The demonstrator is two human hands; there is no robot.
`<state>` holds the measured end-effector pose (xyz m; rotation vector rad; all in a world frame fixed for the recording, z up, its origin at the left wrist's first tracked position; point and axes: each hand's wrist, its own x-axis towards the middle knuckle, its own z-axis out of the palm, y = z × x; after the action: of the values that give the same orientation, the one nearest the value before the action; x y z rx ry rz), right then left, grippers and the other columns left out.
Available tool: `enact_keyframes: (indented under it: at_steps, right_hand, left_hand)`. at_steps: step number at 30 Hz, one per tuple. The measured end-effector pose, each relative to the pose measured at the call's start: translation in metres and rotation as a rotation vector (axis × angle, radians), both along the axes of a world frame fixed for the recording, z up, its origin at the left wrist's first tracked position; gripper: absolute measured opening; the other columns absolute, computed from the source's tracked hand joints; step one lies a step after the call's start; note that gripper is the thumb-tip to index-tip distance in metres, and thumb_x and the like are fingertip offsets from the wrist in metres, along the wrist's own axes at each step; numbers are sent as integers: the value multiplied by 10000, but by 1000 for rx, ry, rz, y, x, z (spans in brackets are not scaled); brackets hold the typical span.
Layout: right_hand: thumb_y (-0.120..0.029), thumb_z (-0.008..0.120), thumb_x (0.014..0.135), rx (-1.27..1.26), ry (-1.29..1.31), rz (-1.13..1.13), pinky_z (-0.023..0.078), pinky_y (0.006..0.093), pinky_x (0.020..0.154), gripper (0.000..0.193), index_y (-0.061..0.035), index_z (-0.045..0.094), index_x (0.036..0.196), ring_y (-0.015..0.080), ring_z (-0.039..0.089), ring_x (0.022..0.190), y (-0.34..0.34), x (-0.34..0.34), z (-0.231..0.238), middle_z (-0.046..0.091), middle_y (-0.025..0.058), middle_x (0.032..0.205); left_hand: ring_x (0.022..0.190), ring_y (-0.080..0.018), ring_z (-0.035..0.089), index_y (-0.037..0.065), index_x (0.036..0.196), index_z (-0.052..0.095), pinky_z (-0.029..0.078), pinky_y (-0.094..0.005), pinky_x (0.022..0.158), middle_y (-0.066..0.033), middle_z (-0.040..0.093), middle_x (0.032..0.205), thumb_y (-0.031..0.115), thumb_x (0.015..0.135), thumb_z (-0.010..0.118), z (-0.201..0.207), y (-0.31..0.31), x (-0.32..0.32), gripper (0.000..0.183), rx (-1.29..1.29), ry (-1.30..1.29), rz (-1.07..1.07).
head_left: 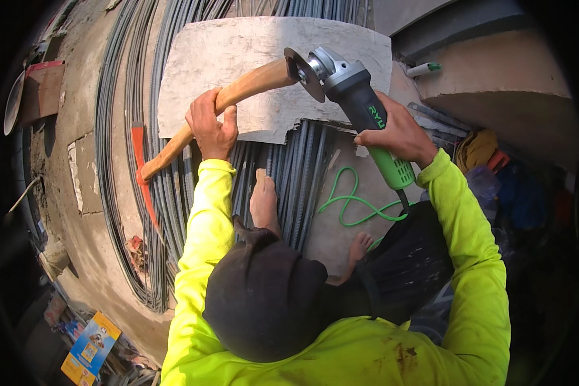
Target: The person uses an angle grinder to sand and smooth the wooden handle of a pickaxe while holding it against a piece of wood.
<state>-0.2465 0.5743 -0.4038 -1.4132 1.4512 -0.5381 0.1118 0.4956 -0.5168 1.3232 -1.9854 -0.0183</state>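
A pickaxe lies slanted before me, its pale wooden handle (254, 83) rising to the right and its orange head (139, 151) at the lower left. My left hand (212, 125) wraps around the handle over the pale board. In my right hand (399, 132) is a green and black angle grinder (360, 96), gripped by its body with the thumb across it. The grinder's dark disc (309, 80) stands at the handle's upper end; whether it touches the wood I cannot tell. A green cord (344, 196) loops on the ground below the grinder.
Beneath the handle, a worn pale board (193, 58) rests across long steel rebars (299, 167). My bare foot (264, 202) is on the bars. More bent rods (119, 83) lie at left. A brown curved block (495, 77) stands at right, and a blue-yellow box (90, 350) at lower left.
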Motion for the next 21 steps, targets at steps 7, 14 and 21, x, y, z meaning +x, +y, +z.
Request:
enact_keyframes:
  at_steps: [7, 14, 21]
  right_hand:
    - [-271, 797, 701, 98, -121, -60, 468, 292, 754, 598, 0, 578, 1187, 135, 544, 837, 14, 10, 10, 583, 39, 941]
    - [-278, 829, 727, 230, -264, -166, 519, 300, 727, 568, 8, 580, 1150, 140, 607, 799, 29, 22, 2, 628, 59, 938]
    - [-239, 827, 749, 292, -413, -298, 521, 286, 708, 500, -14, 582, 1122, 122, 609, 784, 41, 42, -10, 623, 38, 924]
  left_hand:
    - [1134, -306, 591, 98, 1253, 598, 389, -448, 1000, -107, 637, 1180, 195, 866, 700, 0, -1, -3, 411, 21, 6, 13]
    - [1119, -301, 599, 99, 1225, 615, 390, -455, 1003, -98, 648, 1146, 209, 819, 736, -8, -7, -6, 438, 23, 6, 28]
    - [1108, -289, 600, 111, 1213, 619, 382, -447, 1005, -87, 651, 1137, 187, 793, 757, -20, -11, -9, 449, 46, -12, 51]
